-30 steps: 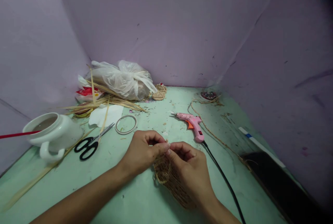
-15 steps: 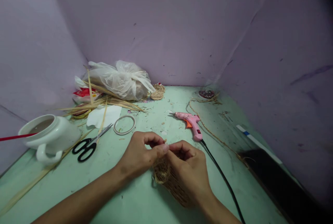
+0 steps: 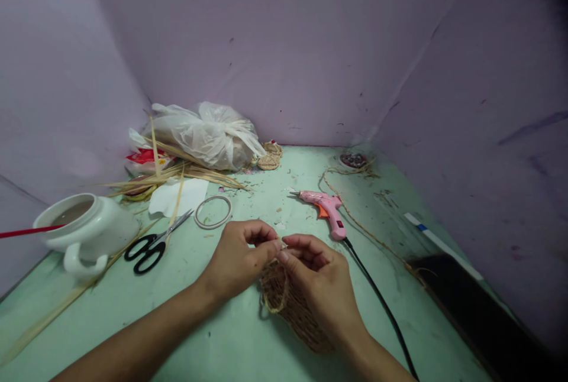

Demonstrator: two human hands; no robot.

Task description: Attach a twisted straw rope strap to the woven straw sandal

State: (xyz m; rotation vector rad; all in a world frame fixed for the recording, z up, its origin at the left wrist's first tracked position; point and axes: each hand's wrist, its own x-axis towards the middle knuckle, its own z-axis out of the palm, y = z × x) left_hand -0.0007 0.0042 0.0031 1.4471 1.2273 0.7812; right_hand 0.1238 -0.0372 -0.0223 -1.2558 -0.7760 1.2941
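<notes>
- Worktop (image 3: 231, 334): pale green, walled by lilac sheets at the back and on both sides. Its near left part is bare from the scissors (image 3: 153, 243) down to the lower edge.
- Right side: a pink glue gun (image 3: 326, 209) lies just beyond the right hand (image 3: 319, 278). Its black cord (image 3: 377, 299) runs close along that forearm to the lower edge. A dark flat object (image 3: 470, 305) fills the near right corner.
- Woven jute piece (image 3: 284, 305): lies on the worktop near the front, at the middle, partly under the right hand.
- Left hand (image 3: 239, 258): its grip is closed, thumb and forefinger pinched at the top rim of the woven jute piece.
- Right hand: its grip is likewise pinched shut at the same rim, with the fingertips of the two hands touching.
- Change from half a second before: both hands and the woven jute piece keep nearly the same place, and the pinch is unbroken.
- White mug (image 3: 89, 231): stands at the left edge and holds a brownish liquid. A red stick (image 3: 24, 232) reaches into its mouth.
- Plastic bag (image 3: 206, 133): knotted, at the back left. Its contents show only as a brownish mass. Straw strips (image 3: 177, 172) lie in front of it.
- Small dish (image 3: 354, 161): at the back right, with dark bits too small to identify. Jute twine (image 3: 355, 219) trails from beside it.
- A thin ring (image 3: 213, 211) lies flat between the scissors and the glue gun.
</notes>
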